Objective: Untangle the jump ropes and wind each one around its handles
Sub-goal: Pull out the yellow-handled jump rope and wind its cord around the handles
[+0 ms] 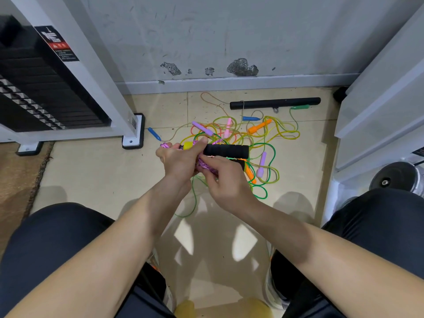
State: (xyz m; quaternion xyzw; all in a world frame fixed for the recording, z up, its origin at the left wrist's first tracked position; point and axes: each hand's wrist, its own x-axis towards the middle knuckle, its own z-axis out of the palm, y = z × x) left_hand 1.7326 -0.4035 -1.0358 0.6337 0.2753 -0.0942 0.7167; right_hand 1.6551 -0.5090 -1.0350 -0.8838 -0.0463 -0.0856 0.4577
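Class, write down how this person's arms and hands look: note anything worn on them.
Both forearms are bare, with no sleeves in view. The left hand and right hand wear no gloves, and no watch, bracelet or ring shows. Dark legwear covers the thighs below the arms.

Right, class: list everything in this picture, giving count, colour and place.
black foam handle: at least one, yellow cap, held centre.
pink rope: one, braided, held centre.
loose ropes: several, green, yellow, orange, tangled on floor.
purple handles: two, in tangle.
orange handles: two, in tangle.
blue handles: two, tangle's left and far edges.
pink handle: one, in tangle.
black bar: one, along wall.
green handle: one, beside bar.
weight stack: one, black, far left.
left hand: one, grips foam handle.
right hand: one, pinches pink rope.
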